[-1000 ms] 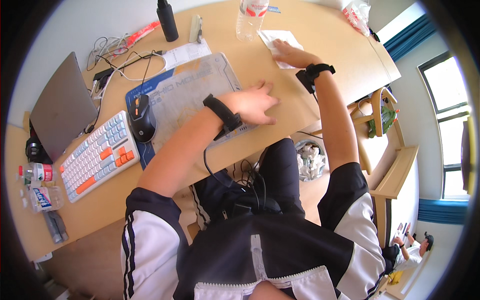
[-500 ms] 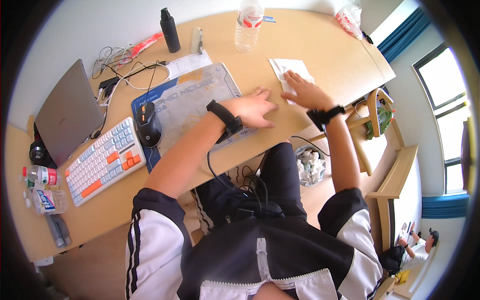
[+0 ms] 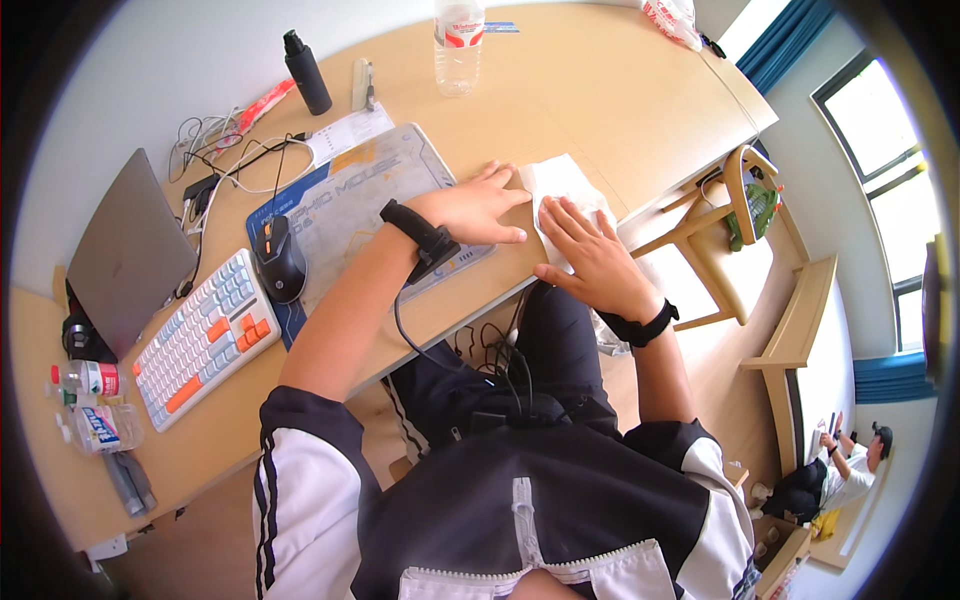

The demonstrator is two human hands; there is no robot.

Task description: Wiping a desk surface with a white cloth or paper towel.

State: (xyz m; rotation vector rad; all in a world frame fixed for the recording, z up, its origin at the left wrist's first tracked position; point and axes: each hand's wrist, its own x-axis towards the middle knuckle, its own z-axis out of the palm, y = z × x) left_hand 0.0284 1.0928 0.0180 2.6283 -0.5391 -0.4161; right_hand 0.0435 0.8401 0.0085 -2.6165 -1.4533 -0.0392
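Observation:
A white paper tissue (image 3: 550,180) lies on the light wooden desk (image 3: 560,70) near its front edge. My right hand (image 3: 597,258) rests flat on the tissue with its fingers stretched out, covering the near part of it. Just left of the tissue, my left hand (image 3: 474,208) is spread with nothing in it, over the right edge of a grey and blue mouse pad (image 3: 365,190). Each wrist wears a black strap. A black computer mouse (image 3: 280,262) sits on the pad's left side.
Left of the pad are a white, blue and orange keyboard (image 3: 208,335), a laptop (image 3: 130,255) and small bottles (image 3: 108,425). Toward the back stand a black pump bottle (image 3: 307,75) and a clear water bottle (image 3: 459,55). A wooden chair (image 3: 715,240) is at the right; another person (image 3: 845,475) sits beyond.
My right hand and the tissue have come toward me, closer to the desk's front edge. My left hand stays spread by the pad's edge. The whole view has shifted slightly.

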